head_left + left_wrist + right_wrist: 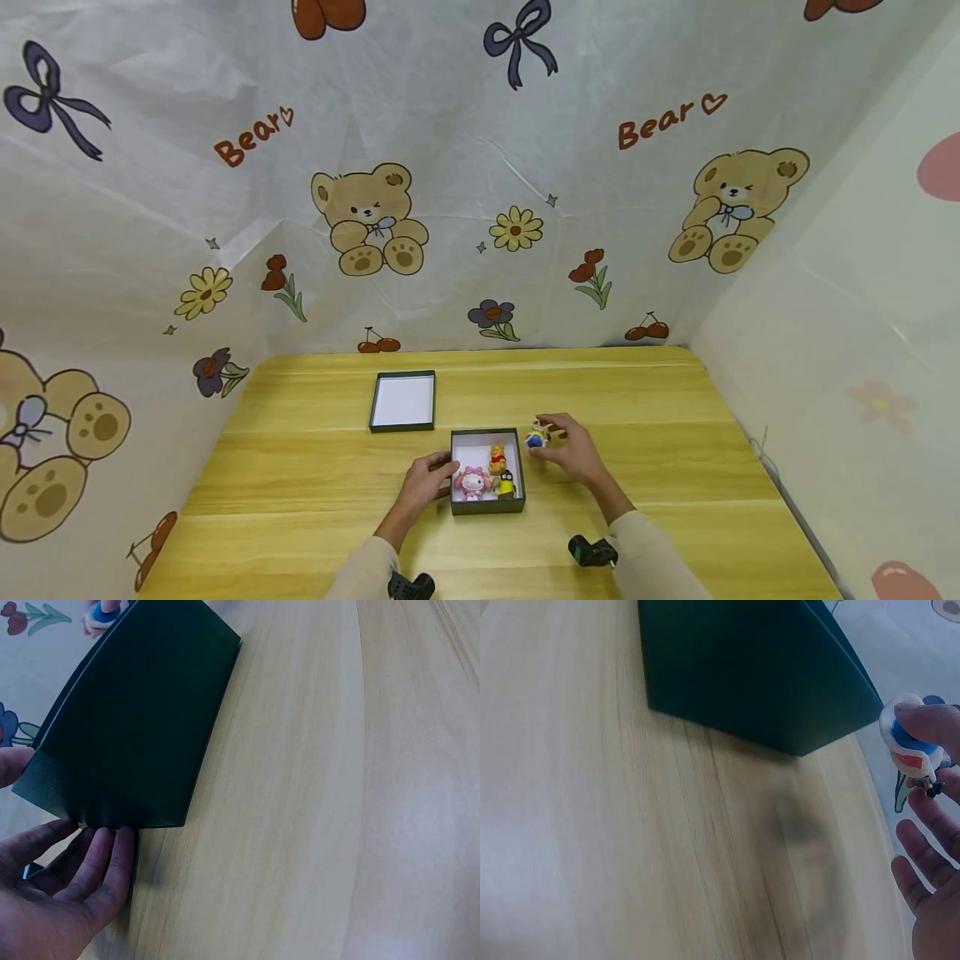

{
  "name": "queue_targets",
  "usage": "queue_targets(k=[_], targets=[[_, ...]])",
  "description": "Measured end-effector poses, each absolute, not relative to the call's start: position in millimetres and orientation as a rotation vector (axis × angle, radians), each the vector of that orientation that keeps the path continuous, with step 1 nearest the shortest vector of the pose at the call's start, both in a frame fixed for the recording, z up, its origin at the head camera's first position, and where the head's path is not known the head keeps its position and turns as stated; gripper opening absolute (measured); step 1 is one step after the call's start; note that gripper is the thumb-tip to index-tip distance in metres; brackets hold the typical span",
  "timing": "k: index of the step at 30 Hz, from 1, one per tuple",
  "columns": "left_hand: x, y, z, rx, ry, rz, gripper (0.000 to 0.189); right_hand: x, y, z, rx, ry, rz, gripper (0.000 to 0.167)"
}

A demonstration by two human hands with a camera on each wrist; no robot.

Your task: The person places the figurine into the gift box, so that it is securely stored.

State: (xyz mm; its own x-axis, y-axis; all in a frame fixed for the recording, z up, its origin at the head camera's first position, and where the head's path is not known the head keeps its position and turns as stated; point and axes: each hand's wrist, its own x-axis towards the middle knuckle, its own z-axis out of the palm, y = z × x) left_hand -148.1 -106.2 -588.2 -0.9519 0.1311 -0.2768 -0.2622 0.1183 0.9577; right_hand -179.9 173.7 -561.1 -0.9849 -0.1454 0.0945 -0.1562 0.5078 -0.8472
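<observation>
A dark green open box (pixel 487 507) with a white inside stands near the table's middle. In it lie a pink-and-white figurine (pixel 473 483), an orange bear figurine in red (pixel 498 458) and a yellow-and-black figurine (pixel 506 484). My left hand (pixel 426 483) holds the box at its left side, thumb at the rim and fingers against the outer wall (pixel 97 787). Just off the box's right side, my right hand (pixel 573 450) pinches a small blue-and-white figurine (pixel 911 742) between thumb and fingers, raised above the table. The remaining fingers are spread.
A dark-rimmed box lid (pixel 402 427), white inside, lies behind the box to the left. The wooden table (pixel 637 400) meets a patterned cloth backdrop (pixel 450 292) at the back. A white wall (pixel 847 333) stands along the right. Both sleeves carry dark wrist devices (pixel 592 551).
</observation>
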Motion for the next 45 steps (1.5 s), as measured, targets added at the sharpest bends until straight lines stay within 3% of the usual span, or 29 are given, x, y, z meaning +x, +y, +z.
queue_targets(k=[45], targets=[[-146.8, -107.4, -585.1, -0.115, 2.101, 1.898, 0.055, -167.3, 112.3, -558.3, 0.389, -2.756, 1.610, 0.056]])
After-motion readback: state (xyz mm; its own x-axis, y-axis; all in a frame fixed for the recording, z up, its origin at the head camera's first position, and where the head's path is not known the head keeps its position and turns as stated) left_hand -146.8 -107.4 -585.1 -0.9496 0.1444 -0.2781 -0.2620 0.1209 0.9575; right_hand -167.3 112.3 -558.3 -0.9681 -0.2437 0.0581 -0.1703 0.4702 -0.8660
